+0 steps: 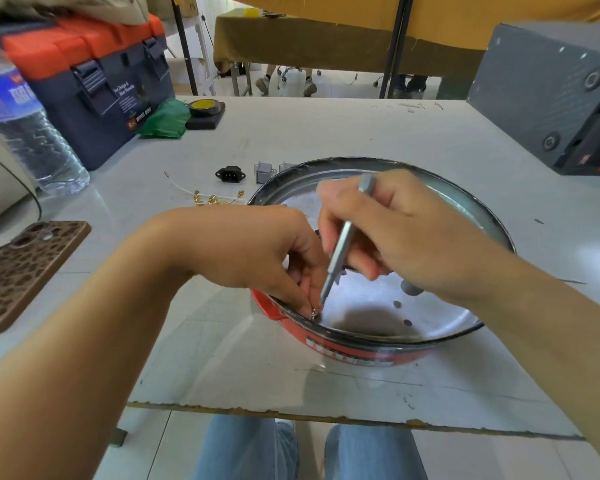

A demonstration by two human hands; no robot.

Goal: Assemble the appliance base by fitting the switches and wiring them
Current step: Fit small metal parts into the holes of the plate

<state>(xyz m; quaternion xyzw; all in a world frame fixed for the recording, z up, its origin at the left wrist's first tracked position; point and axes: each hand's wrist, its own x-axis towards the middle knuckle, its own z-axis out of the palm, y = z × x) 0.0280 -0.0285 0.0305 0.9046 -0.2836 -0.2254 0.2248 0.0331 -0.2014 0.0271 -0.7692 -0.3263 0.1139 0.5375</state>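
Right hand (pixel 388 233) gripping slim grey screwdriver (pixel 340 251), left hand (pixel 257 258) pinching 1 small screw (pixel 314 312) at red appliance base (pixel 361 348) rim

The round appliance base with a red glossy outer wall (pixel 354 351) has a shiny bare-metal inside that mirrors the light. The slim silver screwdriver (pixel 340 251) looks like brushed metal. The pale grey desk (pixel 326 133) is smooth and faintly glossy, scuffed, with a chipped front edge. The clear water bottle (pixel 32 133) is thin glossy plastic.
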